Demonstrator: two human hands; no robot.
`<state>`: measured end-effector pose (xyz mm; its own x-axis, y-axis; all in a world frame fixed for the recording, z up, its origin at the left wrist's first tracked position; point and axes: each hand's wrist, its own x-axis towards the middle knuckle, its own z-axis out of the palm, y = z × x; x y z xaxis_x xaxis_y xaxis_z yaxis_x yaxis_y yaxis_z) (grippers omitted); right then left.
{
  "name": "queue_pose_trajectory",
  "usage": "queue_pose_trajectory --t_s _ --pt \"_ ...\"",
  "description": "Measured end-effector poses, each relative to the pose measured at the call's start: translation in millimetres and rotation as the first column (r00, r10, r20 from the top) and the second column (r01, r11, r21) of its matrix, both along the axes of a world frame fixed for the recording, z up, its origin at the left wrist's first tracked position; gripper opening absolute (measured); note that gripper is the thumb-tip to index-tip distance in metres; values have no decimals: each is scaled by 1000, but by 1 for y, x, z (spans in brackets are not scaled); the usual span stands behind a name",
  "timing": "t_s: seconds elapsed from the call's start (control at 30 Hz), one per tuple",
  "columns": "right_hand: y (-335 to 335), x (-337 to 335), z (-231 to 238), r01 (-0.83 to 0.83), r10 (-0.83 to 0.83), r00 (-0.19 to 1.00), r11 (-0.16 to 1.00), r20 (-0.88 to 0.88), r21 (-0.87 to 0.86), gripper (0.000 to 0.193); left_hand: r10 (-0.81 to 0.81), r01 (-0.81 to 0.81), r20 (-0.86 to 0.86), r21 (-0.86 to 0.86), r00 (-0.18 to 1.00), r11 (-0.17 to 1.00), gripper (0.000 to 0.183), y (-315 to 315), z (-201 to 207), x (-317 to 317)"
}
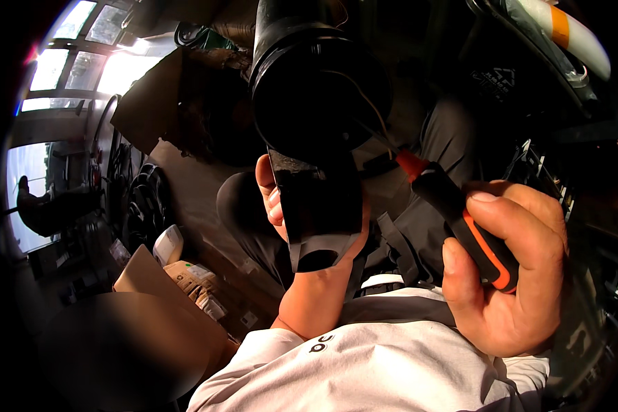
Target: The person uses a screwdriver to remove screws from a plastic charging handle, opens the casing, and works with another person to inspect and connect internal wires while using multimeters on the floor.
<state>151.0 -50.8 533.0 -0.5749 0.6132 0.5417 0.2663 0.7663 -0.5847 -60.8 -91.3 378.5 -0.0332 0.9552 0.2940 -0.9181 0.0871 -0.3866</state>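
My left hand (273, 199) is wrapped around the squared black lower part (321, 199) of a black device, holding it up from behind. Above that part sits the device's wide round housing (281, 103), whose inside is too dark to make out. A thin light wire (364, 93) shows at its opening. In my right hand (522, 261) is a screwdriver (460, 213) with a black and orange-red handle, gripped between thumb and fingers. Its thin shaft points up and left into the dark opening; whether the tip touches anything is hidden.
Cardboard boxes (213, 295) stand at the lower left, beside a large blurred rounded shape (130, 350). A brown cardboard piece (147, 103) is at the upper left near the windows (89, 69). At the upper right, a white tube with an orange band (563, 31) lies over dark things.
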Motion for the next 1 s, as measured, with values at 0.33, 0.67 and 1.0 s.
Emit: queue_pose_trajectory --t_s 0.33,0.67,1.0 --pt "-2 7 5 12 -12 1000 997 -7 -71 46 -97 101 -64 64 993 993 50 1 11 -2" --pt "18 50 -22 119 -541 630 776 -558 -619 43 124 -423 -905 -66 407 904 23 -4 13 -3" --pt "54 16 -47 -57 -360 869 609 -339 -791 54 166 -395 -828 420 -536 817 33 -17 9 34"
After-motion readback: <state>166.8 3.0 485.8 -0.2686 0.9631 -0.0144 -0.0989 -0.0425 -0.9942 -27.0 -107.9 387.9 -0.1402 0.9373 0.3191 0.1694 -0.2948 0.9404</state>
